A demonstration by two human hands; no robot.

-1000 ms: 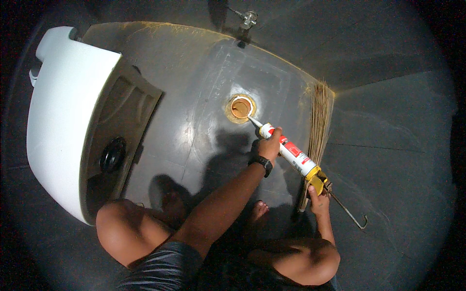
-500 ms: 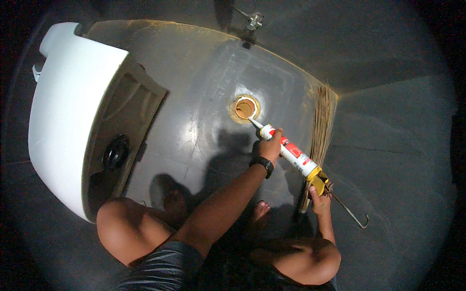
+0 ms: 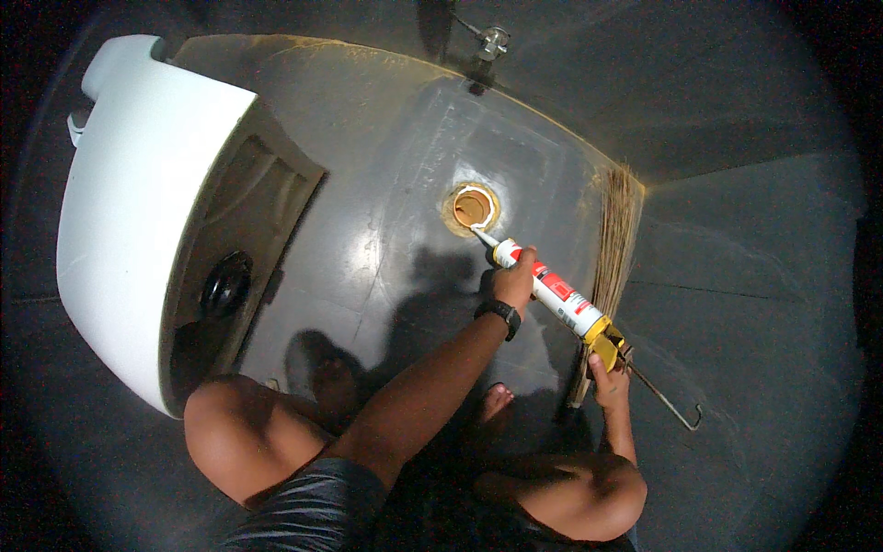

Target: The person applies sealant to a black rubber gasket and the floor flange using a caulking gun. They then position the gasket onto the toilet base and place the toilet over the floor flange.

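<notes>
My left hand [image 3: 515, 279], with a dark watch on the wrist, is wrapped round the front of a white and red sealant tube [image 3: 558, 293]. The tube sits in a yellow caulking gun [image 3: 605, 348], whose handle end my right hand [image 3: 609, 382] grips. Its pointed nozzle [image 3: 485, 237] touches the near rim of a round drain pipe opening [image 3: 471, 210] in the floor. A bead of white sealant [image 3: 487, 195] runs along part of that rim. The gun's hooked rod [image 3: 667, 402] sticks out behind my right hand.
A white toilet bowl [image 3: 138, 212] lies on its side at the left, its hollow underside and black round outlet seal [image 3: 226, 283] facing the drain. A stick broom [image 3: 614, 248] lies along the right wall. A metal valve [image 3: 494, 41] is on the far wall.
The whole view has shifted slightly. The nozzle tip stays at the near rim of the pipe, and both hands keep their hold on the gun and tube.
</notes>
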